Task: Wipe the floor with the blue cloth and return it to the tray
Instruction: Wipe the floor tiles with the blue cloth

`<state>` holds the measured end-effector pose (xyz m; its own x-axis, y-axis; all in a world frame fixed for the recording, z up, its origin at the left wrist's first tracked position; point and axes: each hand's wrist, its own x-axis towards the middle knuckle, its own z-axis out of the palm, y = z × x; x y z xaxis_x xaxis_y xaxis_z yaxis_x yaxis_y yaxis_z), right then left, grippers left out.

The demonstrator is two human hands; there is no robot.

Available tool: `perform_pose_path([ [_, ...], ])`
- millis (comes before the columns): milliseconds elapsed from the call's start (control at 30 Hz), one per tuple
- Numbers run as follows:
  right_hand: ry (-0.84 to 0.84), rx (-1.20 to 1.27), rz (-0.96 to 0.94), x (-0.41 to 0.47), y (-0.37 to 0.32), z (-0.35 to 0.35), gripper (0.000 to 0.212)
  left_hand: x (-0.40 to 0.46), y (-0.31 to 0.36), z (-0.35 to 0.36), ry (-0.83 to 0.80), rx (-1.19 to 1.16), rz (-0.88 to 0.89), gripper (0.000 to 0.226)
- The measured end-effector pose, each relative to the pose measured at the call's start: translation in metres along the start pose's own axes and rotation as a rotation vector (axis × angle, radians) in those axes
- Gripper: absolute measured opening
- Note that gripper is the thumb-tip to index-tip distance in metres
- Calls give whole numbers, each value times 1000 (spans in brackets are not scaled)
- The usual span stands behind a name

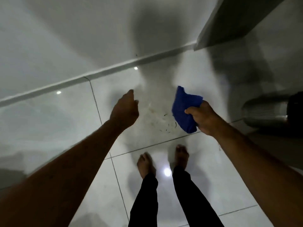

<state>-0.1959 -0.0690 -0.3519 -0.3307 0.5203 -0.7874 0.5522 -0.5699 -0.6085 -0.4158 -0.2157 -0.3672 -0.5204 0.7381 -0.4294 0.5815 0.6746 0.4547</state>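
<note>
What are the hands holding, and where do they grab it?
The right hand grips the blue cloth by its right edge. The left hand holds nothing.

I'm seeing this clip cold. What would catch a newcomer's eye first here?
The blue cloth, bunched in the right hand right of centre, stands out against the pale tiled floor. Between the hands lies a smudgy patch with dark strands. The left hand hangs empty, and bare feet stand below.
</note>
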Motion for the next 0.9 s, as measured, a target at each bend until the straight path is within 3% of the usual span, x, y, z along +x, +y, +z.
perform_pose_path([
  [133, 84, -181, 129, 100, 99, -13, 37, 22, -93, 120, -160, 237, -39, 57],
  [267, 142, -326, 114, 172, 161, -8, 37, 37, -141, 216, -303, 351, -49, 74],
  [467, 161, -816, -312, 233, 235, 25, 69, 64, -177, 316, -389, 432, -5, 97],
  [533, -1, -1060, -330, 247, 262, 34, 85, 74, -186, 331, -377, 440, -35, 105],
  [633, -377, -1284, -68, 262, 305, 41, 100, 88, -198, 345, -398, 425, -134, 122],
  [667, -361, -1283, -31, 262, 316, 44, 102, 91, -201, 346, -402, 406, -177, 129],
  [767, -61, -1228, -260, 268, 333, 58, 92, 100, -209, 353, -408, 343, -249, 146],
  [900, -92, -1361, -307, 306, 334, 72, 97, 102, -216, 367, -372, 322, -235, 150],
])
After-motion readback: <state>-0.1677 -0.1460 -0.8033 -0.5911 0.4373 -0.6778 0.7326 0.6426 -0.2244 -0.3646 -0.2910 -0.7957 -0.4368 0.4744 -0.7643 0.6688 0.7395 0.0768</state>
